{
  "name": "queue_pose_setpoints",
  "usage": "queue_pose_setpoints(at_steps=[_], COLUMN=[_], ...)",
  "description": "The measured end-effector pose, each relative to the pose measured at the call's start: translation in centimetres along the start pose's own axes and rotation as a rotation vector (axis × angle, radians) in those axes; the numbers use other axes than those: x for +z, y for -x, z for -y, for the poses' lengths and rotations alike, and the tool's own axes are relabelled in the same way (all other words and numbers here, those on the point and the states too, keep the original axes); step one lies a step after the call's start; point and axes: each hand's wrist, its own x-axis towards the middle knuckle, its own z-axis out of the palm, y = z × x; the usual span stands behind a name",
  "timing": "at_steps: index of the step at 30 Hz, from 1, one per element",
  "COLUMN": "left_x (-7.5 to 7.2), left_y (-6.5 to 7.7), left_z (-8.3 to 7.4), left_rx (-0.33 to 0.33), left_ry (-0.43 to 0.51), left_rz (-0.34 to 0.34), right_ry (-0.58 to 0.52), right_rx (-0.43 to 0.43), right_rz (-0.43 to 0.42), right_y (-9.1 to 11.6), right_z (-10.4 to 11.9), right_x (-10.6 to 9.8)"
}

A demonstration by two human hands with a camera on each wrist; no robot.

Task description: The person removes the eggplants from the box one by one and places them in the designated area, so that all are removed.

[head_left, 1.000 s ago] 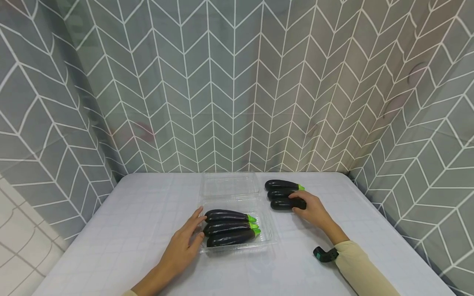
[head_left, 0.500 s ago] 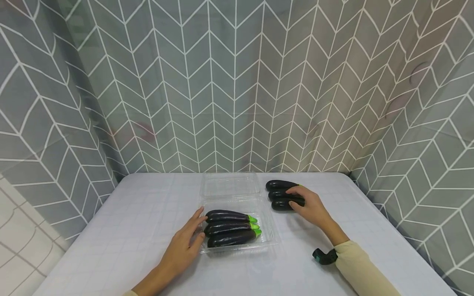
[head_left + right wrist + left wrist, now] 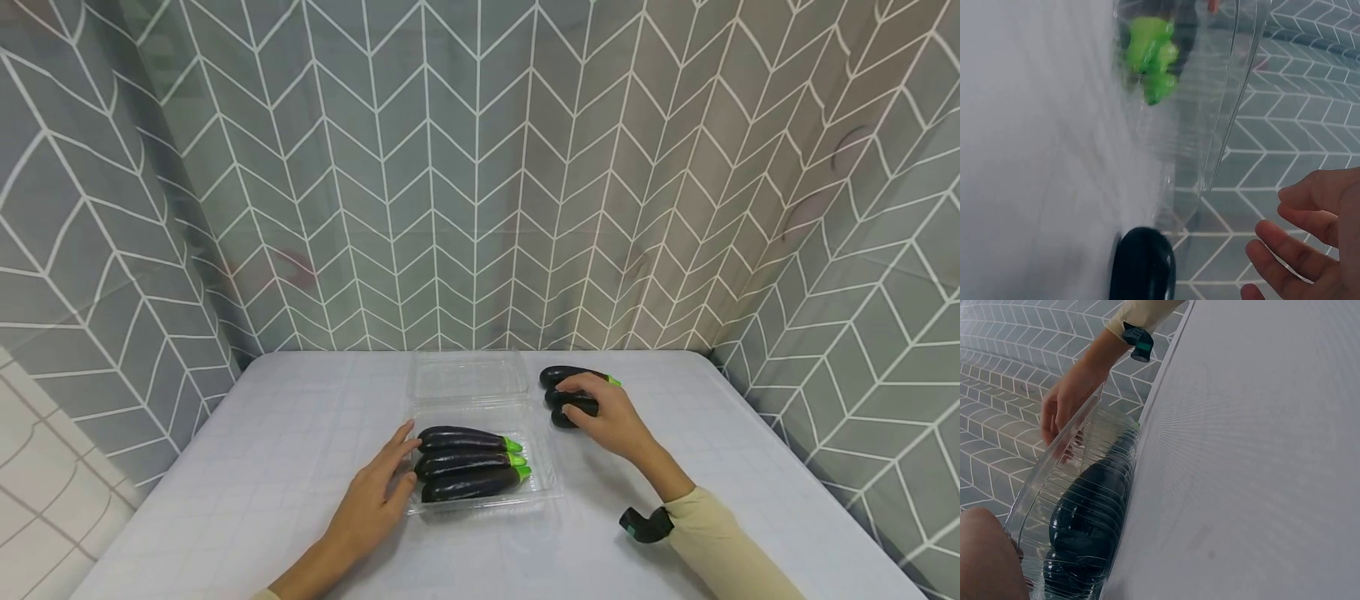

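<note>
In the head view, three dark eggplants (image 3: 471, 485) with green stem ends lie side by side in a clear plastic clamshell box (image 3: 546, 467). My left hand (image 3: 372, 493) rests at the box's left edge, fingers fairly straight. Three more eggplants (image 3: 566, 374) lie on the table to the right, behind my right hand (image 3: 617, 419), which is above the nearer ones and partly covers them. Seen from the right wrist, the fingers of that hand (image 3: 1310, 240) are spread and loosely bent, apart from the rounded end of an eggplant (image 3: 1141, 265).
The box's transparent lid (image 3: 468, 377) lies folded back toward the far table edge. A white cloth covers the table (image 3: 300, 425). A patterned grey curtain (image 3: 472, 183) hangs behind and at both sides. A black wrist device (image 3: 647, 525) sits by the right sleeve (image 3: 720, 533).
My right hand has shifted left across the loose eggplants, its fingertips moving from their stem ends toward their rounded ends. The left hand and the filled box have stayed put.
</note>
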Motion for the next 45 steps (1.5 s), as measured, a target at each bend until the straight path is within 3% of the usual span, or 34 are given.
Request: queue_pose_setpoints(at_steps=[7,13,21,34,45], left_x=[0.0,0.1,0.2,0.1,0.2], left_y=[-0.1,0.0,0.1,0.1,0.1], left_z=[-0.1,0.1,0.3,0.1,0.0], left_rx=[0.013,0.025,0.013,0.024,0.034], left_ry=[0.003,-0.008,0.002,-0.008,-0.009], left_rz=[-0.009,-0.019,-0.004,-0.016,-0.031], right_ry=[-0.017,-0.048,-0.077,-0.116,-0.09], right_rx=[-0.04,-0.137,-0.186,-0.238,-0.196], right_rz=[0.053,0.1,0.162,0.238,0.345], right_y=[-0.7,-1.2,-1.5,-2.2,-3.0], right_z=[1.9,2.6,3.5,4.4,4.9], right_x=[0.9,2.3,3.8,6.2,7.8])
